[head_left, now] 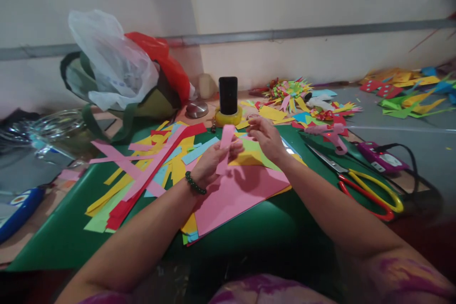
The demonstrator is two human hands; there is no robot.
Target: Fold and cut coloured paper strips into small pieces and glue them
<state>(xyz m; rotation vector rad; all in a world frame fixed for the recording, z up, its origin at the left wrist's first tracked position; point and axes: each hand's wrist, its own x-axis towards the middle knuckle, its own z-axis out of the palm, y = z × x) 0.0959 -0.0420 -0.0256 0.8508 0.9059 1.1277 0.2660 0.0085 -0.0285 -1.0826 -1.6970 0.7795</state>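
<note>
My left hand (210, 164), with a dark beaded bracelet at its wrist, is closed on a pink paper strip (226, 145) that stands up between thumb and fingers. To its right, my right hand (266, 138) hangs in the air over the paper, apart from the strip. Its fingers are bent and partly spread, with nothing visible in them. Below both hands lies a pink paper sheet (235, 199) on a stack of coloured sheets. Left of the stack, cut paper strips (153, 166) in pink, red, yellow, green and blue lie crossed in a heap.
Scissors (342, 168) with red and yellow handles lie on the right, near a pink glue gun (335, 134) and a purple box (383, 156) with a cable. A phone (228, 95) stands at the back by yellow tape (228, 118). A stuffed bag (149, 99) is back left.
</note>
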